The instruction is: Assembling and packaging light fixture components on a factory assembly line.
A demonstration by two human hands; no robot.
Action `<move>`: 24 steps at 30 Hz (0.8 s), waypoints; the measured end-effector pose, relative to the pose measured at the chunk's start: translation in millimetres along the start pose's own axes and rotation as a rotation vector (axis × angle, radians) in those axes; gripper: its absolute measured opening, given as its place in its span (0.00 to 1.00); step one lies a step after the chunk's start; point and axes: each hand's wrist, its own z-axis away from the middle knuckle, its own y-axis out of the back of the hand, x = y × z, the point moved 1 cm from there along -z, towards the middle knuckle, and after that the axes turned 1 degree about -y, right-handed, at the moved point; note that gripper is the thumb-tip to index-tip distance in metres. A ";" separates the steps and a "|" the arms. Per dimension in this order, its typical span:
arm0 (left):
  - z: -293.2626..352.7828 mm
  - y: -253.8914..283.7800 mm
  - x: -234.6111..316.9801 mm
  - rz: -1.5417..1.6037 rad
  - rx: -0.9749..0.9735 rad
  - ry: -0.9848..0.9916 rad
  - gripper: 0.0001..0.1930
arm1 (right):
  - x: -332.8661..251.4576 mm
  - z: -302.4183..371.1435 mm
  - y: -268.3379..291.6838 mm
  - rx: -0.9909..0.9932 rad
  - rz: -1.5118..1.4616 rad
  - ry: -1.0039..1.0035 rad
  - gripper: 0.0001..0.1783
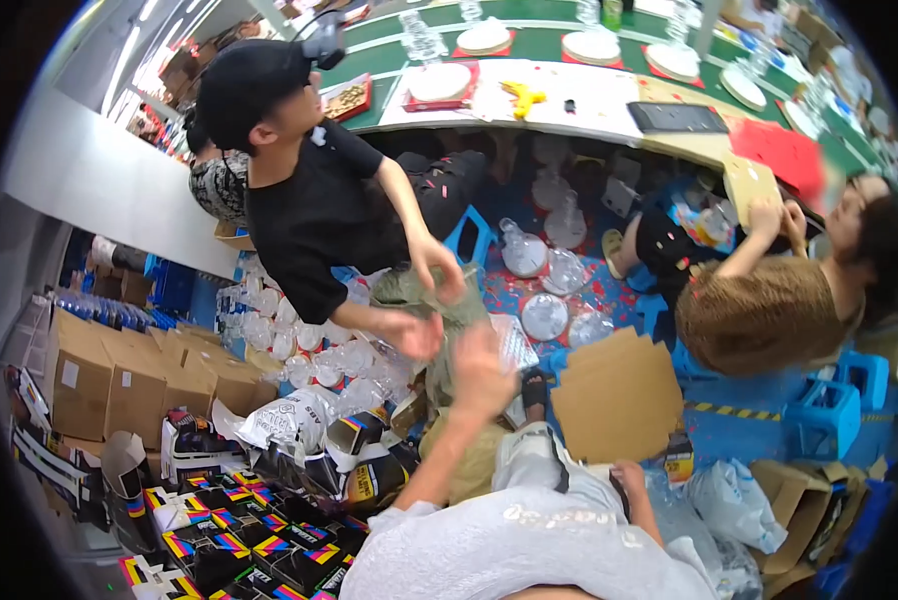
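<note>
My left hand [484, 372] reaches out in front of me, smeared by motion. It is close to the hands of a co-worker in a black T-shirt and cap, over an olive-green sack [459, 300]; whether it holds anything cannot be made out. My right hand [627, 478] hangs low by my right side, its fingers mostly hidden. Just beyond it lies a flat brown cardboard piece [617, 398]. The co-worker's two hands [431, 300] are blurred and held apart above the sack.
Black printed boxes [259, 535] cover the lower left, with brown cartons [119, 375] behind. Clear plastic bottles with round bases [545, 316] stand on the blue floor. At right another person sits beside blue stools [824, 415]. A long workbench [569, 98] bears a yellow tool [522, 98].
</note>
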 end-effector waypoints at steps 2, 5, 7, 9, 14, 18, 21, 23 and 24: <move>55.4 -24.1 67.6 0.583 -0.198 0.033 0.16 | -3.3 -1.1 -0.5 -0.054 0.058 0.010 0.15; 117.5 -58.4 127.8 0.601 -0.261 -0.066 0.10 | 18.3 -14.6 21.6 -0.154 0.123 0.079 0.15; 157.2 -83.6 148.8 0.399 -0.519 0.044 0.10 | 33.9 -9.4 35.4 -0.155 0.019 -0.007 0.16; 179.5 -100.6 173.3 0.438 -0.541 0.076 0.10 | 87.6 -25.4 95.3 -0.161 -0.121 -0.046 0.16; 258.8 -142.8 122.4 0.284 -0.470 0.450 0.15 | 175.7 16.2 195.3 0.125 -0.464 -0.236 0.15; 353.7 -140.4 30.1 0.142 -0.165 0.898 0.16 | 214.0 25.5 232.0 0.182 -0.506 -0.300 0.15; 368.3 -133.5 19.2 0.228 -0.521 1.047 0.13 | 251.9 49.5 241.9 0.364 -0.645 -0.315 0.17; 357.8 -134.3 14.5 0.219 -0.790 1.082 0.13 | 268.3 48.9 237.5 0.281 -0.624 -0.236 0.16; 347.0 -140.6 19.4 0.313 -0.709 1.151 0.12 | 267.6 51.0 225.0 0.289 -0.642 -0.286 0.14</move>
